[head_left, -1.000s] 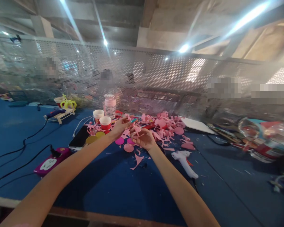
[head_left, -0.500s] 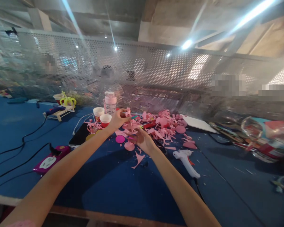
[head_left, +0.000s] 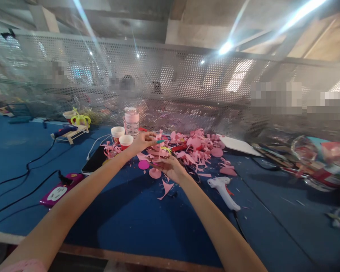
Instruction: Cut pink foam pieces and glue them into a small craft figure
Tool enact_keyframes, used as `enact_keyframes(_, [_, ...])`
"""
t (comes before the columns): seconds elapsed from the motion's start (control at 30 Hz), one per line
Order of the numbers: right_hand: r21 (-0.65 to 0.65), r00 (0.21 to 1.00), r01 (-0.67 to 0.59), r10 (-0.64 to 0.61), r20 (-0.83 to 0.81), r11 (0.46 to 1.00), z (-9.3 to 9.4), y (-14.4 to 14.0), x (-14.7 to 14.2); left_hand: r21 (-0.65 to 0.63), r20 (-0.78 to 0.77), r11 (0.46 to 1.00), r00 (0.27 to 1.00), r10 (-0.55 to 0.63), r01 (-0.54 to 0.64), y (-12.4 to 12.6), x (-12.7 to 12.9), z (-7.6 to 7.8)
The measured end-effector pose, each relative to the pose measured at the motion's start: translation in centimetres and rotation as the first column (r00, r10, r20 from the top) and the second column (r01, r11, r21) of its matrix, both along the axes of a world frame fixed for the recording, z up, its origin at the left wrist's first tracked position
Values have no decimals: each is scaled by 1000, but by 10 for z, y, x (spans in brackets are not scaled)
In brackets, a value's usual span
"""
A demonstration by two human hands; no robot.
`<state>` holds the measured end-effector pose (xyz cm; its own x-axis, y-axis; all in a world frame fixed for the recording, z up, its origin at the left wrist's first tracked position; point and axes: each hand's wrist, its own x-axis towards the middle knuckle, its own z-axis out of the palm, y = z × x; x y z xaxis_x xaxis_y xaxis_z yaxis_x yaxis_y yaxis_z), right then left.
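Head view. Both forearms are reaching out over the blue counter (head_left: 147,226) toward a heap of pink paper scraps (head_left: 192,149). The left hand (head_left: 141,141) is curling its fingers around a small pink piece (head_left: 159,135), and a teal tip (head_left: 160,141) is showing just past the fingertips; what that tip belongs to is too small to make out. The right hand (head_left: 171,168) is lying palm-up and partly open just before the heap, with thin pink strips (head_left: 158,156) crossing its fingers; whether it is gripping them cannot be told. Pink paper discs (head_left: 144,164) are lying just beside the right hand. A white glue gun (head_left: 223,189) is resting to the right of that forearm, its cord running out of sight. Two red-and-white paper cups (head_left: 121,136) and a pink-lidded jar (head_left: 131,121) are standing behind the left hand. A dark phone (head_left: 95,160) is partly covered by the left forearm. The perforated metal screen (head_left: 170,87) behind is blurring everything beyond it.
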<state>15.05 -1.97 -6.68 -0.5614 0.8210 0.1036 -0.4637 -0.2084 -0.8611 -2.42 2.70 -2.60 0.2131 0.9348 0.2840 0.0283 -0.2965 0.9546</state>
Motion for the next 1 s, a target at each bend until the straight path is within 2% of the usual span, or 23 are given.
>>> enact_keyframes(0.07, [-12, 1000, 11, -11, 6, 1000, -1, 1, 1, -26, -16, 999, 999, -29, 29, 0, -1, 1])
enact_keyframes(0.2, [-8, 1000, -4, 4, -18, 1000, -3, 3, 2, -33, -75, 999, 997, -17, 15, 0, -3, -3])
enact_keyframes(0.43, [-40, 1000, 23, -23, -7, 999, -7, 6, 3, 16, -103, 997, 992, -69, 71, 1, -3, -6])
enact_keyframes(0.57, [-24, 991, 103, -101, 86, 994, -9, 8, 2, 66, -95, 996, 994, -61, 68, 2, -4, -8])
enact_keyframes(0.77, [31, 958, 224, -226, 174, 974, -12, 9, 1, 38, -106, 999, 994, -20, 24, 3, 0, -12])
enact_keyframes(0.9, [39, 935, 282, -284, 212, 959, -13, 12, 3, 84, -135, 995, 990, -43, 55, 2, 2, -13])
enact_keyframes(1.0, [13, 938, 305, -302, 167, 952, -12, 16, 7, 127, -208, 987, 976, -66, 94, 4, -7, -10])
